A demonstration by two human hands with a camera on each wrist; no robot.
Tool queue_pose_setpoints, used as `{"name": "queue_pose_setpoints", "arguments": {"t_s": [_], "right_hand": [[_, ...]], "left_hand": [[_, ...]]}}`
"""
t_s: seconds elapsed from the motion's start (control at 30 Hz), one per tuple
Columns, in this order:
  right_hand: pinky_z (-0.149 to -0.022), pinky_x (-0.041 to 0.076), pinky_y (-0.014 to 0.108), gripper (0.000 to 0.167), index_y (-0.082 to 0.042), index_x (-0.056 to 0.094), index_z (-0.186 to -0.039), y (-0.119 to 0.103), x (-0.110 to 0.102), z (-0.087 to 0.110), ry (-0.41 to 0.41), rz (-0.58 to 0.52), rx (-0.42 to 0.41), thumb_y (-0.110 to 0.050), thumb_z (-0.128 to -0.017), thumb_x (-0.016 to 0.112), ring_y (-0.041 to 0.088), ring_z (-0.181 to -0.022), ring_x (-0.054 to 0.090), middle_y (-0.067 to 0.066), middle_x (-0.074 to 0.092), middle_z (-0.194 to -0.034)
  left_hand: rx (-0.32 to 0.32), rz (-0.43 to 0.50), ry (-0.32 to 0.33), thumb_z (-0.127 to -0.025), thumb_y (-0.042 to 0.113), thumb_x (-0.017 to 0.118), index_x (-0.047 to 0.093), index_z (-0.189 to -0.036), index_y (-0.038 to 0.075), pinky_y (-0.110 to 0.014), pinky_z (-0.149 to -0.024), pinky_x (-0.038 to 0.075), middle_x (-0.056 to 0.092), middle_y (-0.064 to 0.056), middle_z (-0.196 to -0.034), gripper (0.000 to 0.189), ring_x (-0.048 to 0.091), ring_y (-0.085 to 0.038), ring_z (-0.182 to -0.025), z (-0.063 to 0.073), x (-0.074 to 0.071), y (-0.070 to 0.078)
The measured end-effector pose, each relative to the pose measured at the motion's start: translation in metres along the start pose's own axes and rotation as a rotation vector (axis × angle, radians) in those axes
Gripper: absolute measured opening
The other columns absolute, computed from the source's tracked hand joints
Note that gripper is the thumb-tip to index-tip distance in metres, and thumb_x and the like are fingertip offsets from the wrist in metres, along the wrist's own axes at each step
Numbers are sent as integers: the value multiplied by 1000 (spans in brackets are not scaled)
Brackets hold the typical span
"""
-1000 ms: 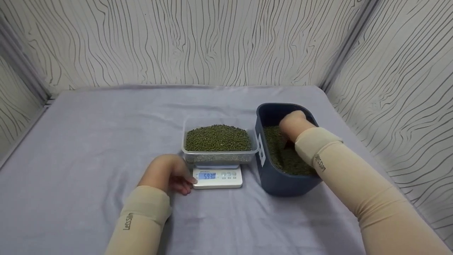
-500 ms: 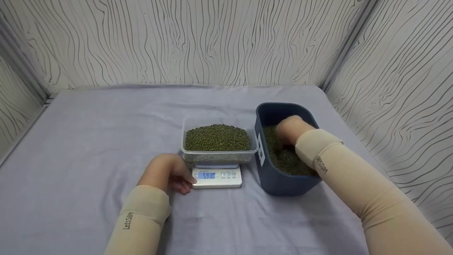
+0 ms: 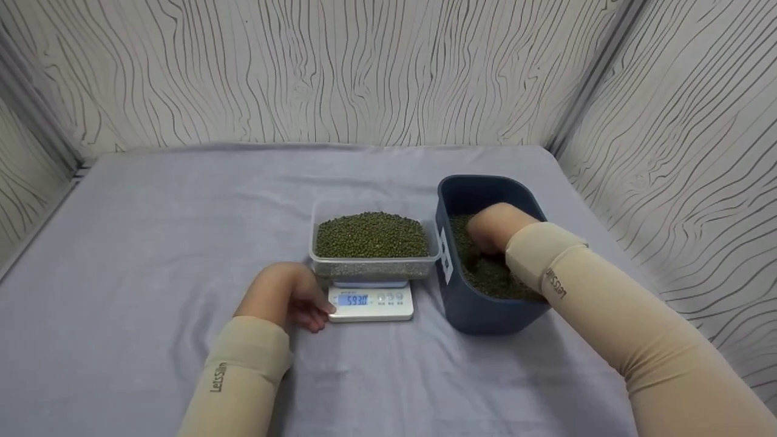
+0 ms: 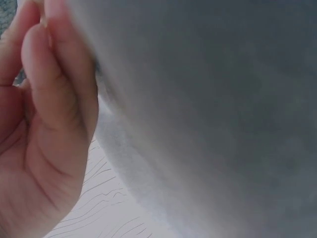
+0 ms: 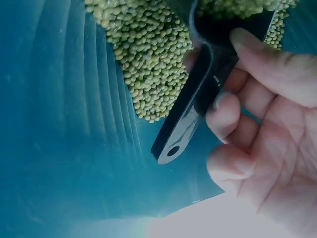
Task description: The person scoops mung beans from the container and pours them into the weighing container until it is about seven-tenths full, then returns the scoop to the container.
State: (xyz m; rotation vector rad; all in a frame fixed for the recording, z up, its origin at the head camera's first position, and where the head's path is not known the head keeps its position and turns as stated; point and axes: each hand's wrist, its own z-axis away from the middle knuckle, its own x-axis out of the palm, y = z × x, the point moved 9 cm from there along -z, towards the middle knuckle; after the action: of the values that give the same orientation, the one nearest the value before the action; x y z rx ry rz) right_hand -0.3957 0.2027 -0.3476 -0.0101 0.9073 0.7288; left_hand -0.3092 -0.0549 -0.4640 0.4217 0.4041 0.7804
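In the head view, a white digital kitchen scale [image 3: 371, 313] reads 593.0. On it stands a clear plastic container [image 3: 388, 268] heaped with mung beans [image 3: 371, 237]. My left hand [image 3: 292, 291] rests at the scale's front left corner, one fingertip touching it and the fingers loosely bent. My right hand [image 3: 496, 226] reaches down into a dark blue bin [image 3: 495, 318]. In the right wrist view, that hand grips a black scoop [image 5: 185, 114] by its handle near the bowl. Green beans [image 5: 153, 59] lie in the bowl and across the bin's bottom.
A pale lilac cloth [image 3: 152, 243] covers the table. The bin stands close against the container's right side, its walls rising above the beans inside. Wood-grain patterned panels [image 3: 340, 73] enclose the table at the back and sides.
My right hand has moved a little left and toward me inside the bin, sinking lower with the scoop. The left hand and the scale reading stay the same.
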Motion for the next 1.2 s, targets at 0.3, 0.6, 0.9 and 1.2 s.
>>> {"name": "queue_pose_setpoints", "arguments": {"t_s": [0.3, 0.6, 0.9, 1.2], "right_hand": [[-44, 20, 25, 37, -19, 29, -49, 1, 10, 2, -137, -73, 5, 7, -70, 45, 15, -49, 18, -1, 22, -53], [-41, 20, 23, 38, -20, 36, -53, -2, 19, 1, -217, -219, -9, 1, -80, 51, 12, -45, 23, -4, 29, -50], [-41, 25, 25, 32, -19, 43, -56, -9, 26, 1, -263, -295, -87, -5, -81, 57, 13, -45, 31, -3, 38, -51], [-42, 22, 21, 35, -18, 35, -55, -9, 32, 3, -291, -355, -218, 3, -78, 51, 10, -45, 29, -3, 36, -52]], "left_hand": [[-7, -22, -8, -85, 13, 64, 65, -78, -1, -18, -61, 53, 65, -7, -68, 16, 61, -10, -56, -2, 0, -2], [-33, 11, 11, -84, 13, 66, 65, -77, 0, -18, -61, 53, 65, -7, -68, 15, 61, -10, -56, -2, -2, -4], [-36, 13, 11, -84, 13, 66, 65, -78, 0, -19, -64, 54, 65, -7, -69, 15, 62, -10, -57, -1, -2, -4], [-47, -8, 9, -85, 14, 66, 65, -75, 0, -17, -60, 53, 64, -6, -67, 18, 61, -9, -56, -1, 0, -3]]}}
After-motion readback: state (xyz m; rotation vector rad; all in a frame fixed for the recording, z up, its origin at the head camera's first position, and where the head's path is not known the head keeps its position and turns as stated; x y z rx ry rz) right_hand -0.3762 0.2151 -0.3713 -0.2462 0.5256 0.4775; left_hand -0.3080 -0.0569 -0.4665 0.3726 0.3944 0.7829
